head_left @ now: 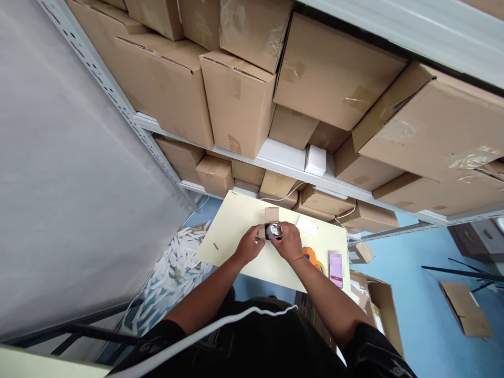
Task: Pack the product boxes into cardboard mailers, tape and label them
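Over a pale yellow table [232,220], my two hands meet around a small shiny object in clear wrap [273,230]. My left hand [249,244] has its fingers curled on the left side of it. My right hand [289,241] is wrapped over the right side. Just behind the object sits a small open cardboard box [271,215], its flap raised. What the shiny object is I cannot make out.
An orange tape dispenser [312,257] and a pink phone [335,269] lie at the table's right. A white card [307,227] lies behind my right hand. Shelving [275,157] packed with cardboard boxes rises behind. White paper strips [173,268] litter the blue floor left.
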Demonstrator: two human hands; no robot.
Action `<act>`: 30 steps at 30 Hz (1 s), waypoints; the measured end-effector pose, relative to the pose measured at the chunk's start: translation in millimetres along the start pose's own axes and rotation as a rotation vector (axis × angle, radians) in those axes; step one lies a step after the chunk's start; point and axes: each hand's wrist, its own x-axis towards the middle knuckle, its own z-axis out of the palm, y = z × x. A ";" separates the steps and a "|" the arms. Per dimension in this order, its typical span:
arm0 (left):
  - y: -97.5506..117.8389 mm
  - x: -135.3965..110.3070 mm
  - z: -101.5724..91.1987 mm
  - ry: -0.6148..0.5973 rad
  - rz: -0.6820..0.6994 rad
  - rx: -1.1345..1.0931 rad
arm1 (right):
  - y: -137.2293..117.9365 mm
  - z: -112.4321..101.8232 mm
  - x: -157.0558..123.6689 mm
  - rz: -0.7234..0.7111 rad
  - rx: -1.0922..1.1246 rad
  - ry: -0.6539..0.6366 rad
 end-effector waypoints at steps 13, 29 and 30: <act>1.9 2.2 3.6 -0.030 -0.005 0.027 | -1.6 7.3 -8.7 0.057 0.016 -0.146; 8.8 14.8 -3.1 -0.116 0.224 0.226 | 19.4 19.0 -39.7 0.150 0.341 -0.141; 10.8 24.0 -4.5 -0.108 0.178 0.204 | 18.0 20.3 -39.5 0.144 0.307 -0.141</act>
